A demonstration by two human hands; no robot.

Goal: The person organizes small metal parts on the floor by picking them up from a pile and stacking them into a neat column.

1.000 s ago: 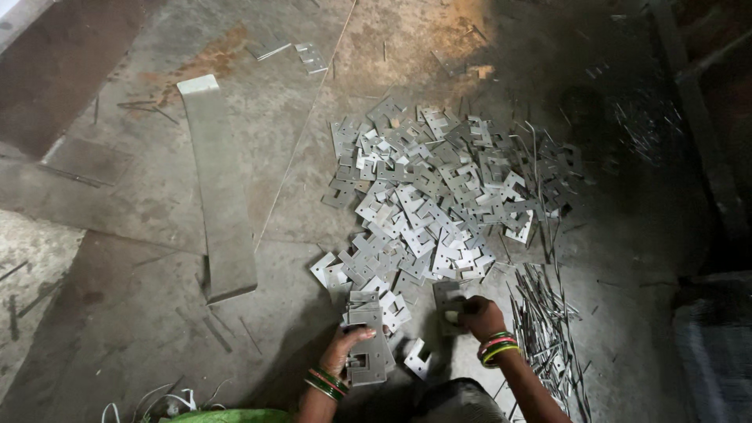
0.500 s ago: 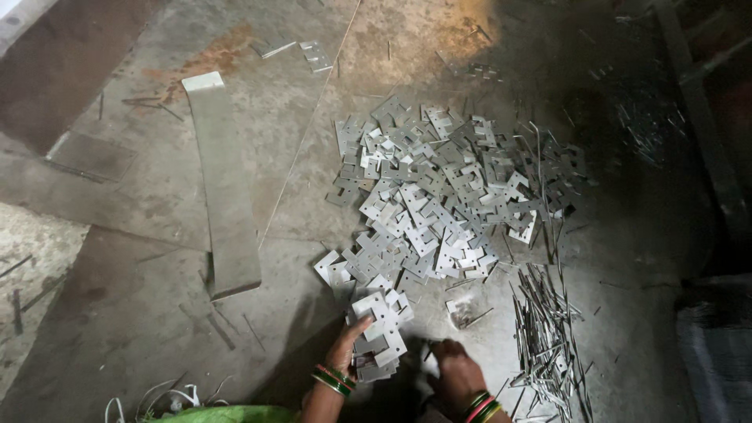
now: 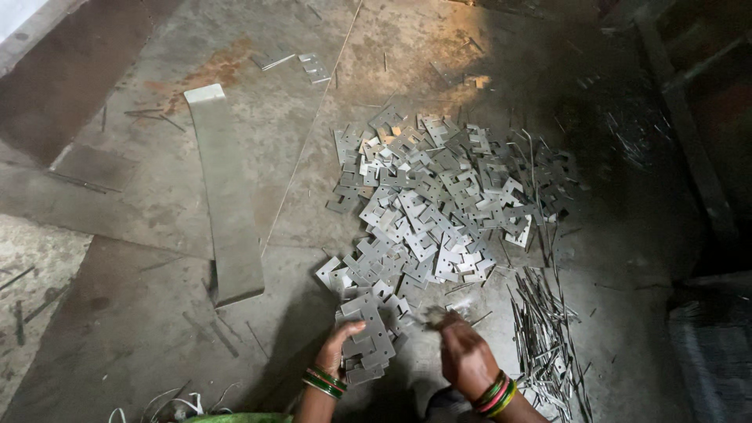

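Head view, looking straight down at a worn concrete floor [image 3: 141, 313]. Left hand [image 3: 338, 350] at about 6 o'clock, fingers curled shut on a small stack of flat grey metal plates [image 3: 368, 337], notched and square-cornered, tilted toward 1 o'clock. Right hand [image 3: 464, 356] just beside it at 5 o'clock, knuckles up, fingertips pinched together on a small blurred piece [image 3: 433, 317]; too blurred to tell its kind. Green and red bangles on both wrists. Heap of loose plates [image 3: 439, 204] spread from centre toward 1 o'clock, nearest edge touching the held stack. Bundle of thin metal rods [image 3: 544, 337] at 4 o'clock, near the right hand. Long flat metal strip [image 3: 227, 196] at 10 o'clock, well apart from both hands.
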